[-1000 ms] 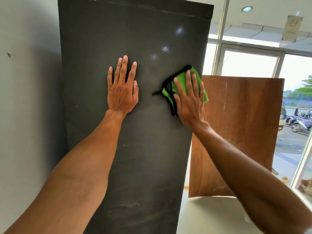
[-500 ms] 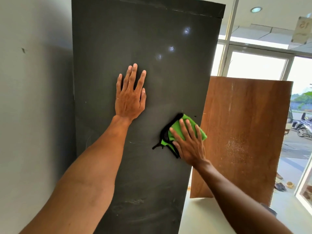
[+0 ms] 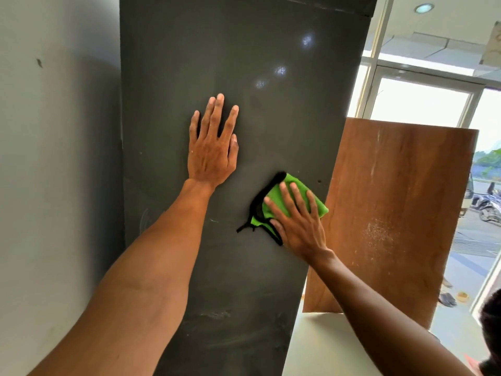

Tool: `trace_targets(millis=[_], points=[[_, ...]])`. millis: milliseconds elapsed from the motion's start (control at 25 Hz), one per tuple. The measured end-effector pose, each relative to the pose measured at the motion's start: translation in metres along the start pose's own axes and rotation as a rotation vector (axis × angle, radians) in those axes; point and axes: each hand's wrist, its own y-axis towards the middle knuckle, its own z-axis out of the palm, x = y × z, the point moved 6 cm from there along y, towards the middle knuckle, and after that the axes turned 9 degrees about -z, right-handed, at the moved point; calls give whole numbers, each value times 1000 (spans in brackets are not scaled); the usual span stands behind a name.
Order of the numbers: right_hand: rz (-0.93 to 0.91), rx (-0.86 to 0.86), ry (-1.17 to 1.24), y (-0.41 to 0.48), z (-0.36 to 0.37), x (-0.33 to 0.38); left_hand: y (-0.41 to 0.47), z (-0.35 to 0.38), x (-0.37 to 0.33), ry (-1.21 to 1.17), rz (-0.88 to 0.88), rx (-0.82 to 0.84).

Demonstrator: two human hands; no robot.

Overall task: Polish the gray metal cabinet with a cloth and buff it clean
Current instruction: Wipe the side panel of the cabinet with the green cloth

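Note:
A tall dark gray metal cabinet [image 3: 244,63] fills the middle of the head view, with faint smears low on its face. My left hand [image 3: 212,147] lies flat on the panel, fingers spread and pointing up, holding nothing. To the lower right of it, my right hand [image 3: 298,221] presses a folded green cloth with black edging [image 3: 306,189] flat against the cabinet near its right edge. A black strand of the cloth hangs out to the left under my palm.
A pale wall [image 3: 59,158] stands close on the cabinet's left. A brown wooden board [image 3: 393,213] leans upright just right of the cabinet, on a white surface [image 3: 325,348]. Glass windows [image 3: 417,104] lie beyond it. A dark object [image 3: 492,337] sits at the lower right corner.
My right hand slid the green cloth down the cabinet face from level with my left hand to below it. My left hand stayed flat on the panel.

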Motion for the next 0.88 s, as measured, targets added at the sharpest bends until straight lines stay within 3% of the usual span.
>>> trace_targets(millis=[120,240,360,520,640,880], points=[[-35,-20,3,42,-14,-17,-2,-2,1,-6,5,7],[116,-93,33,111,-35,-43,-6,-2,5,10,8,17],[179,-121,46,123,-32,-26,-18,-5,20,23,29,23],[-129,34,-6,70,6,52,-38,-11,47,48,19,59],[-284,49,-24,65,12,63,-49,-19,60,81,3,99],[92,-87,48,155,-24,21,-60,-21,76,63,-18,130]])
